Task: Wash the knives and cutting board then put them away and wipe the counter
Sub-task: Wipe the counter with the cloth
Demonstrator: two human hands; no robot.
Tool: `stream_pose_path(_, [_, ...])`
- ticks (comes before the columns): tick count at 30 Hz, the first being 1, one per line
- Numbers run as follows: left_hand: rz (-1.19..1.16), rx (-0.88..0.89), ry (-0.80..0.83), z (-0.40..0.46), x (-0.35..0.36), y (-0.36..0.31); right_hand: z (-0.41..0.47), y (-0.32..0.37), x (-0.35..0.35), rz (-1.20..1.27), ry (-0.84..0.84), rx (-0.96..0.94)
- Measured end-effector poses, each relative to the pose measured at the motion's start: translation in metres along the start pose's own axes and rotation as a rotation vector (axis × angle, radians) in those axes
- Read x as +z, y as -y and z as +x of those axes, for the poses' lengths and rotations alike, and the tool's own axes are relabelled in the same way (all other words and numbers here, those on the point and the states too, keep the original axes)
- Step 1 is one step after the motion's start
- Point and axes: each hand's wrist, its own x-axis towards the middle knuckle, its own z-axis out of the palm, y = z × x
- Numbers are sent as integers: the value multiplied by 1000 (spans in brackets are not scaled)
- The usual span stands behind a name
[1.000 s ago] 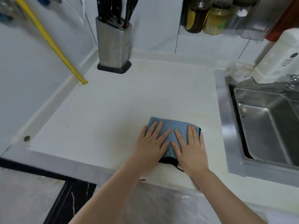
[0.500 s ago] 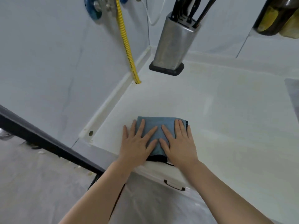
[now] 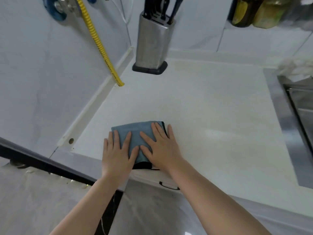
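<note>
A folded blue cloth lies flat on the white counter near its front edge. My left hand presses on the cloth's left half with straight, spread fingers. My right hand presses flat on the right half, its fingers reaching past the cloth's dark right hem. A steel knife block with several black-handled knives stands at the back of the counter. No cutting board is in view.
A yellow corrugated hose runs down the left wall to the counter's raised edge. The steel sink lies at the right, with a crumpled white rag behind it. Jars stand on a shelf at the top right.
Both hands slid the cloth left along the front of the counter, away from the sink, then a little back to the right. My view swung left, then partly back.
</note>
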Motion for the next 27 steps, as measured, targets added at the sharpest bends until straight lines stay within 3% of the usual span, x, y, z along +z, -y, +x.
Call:
stream_pose_path(6, [-86,51,15,-50,10,-116,-91,-82,-19,-52,67,64])
stream_pose_path(9, [-104,122,46,-67,15,-189,-144,-139,-26,-108,-27,135])
stream_pose_path(17, [-133,354,105,-119,34,-371,-294,-273,-53,-140,-67,363])
stream_pose_path(21, [-142,443,13,-142,38,-443,-349,-323,-61,-164,-65,445])
stream_pose_path(27, [-97,525,75,-167,42,-525,-413,-381,-74,-168,-53,516])
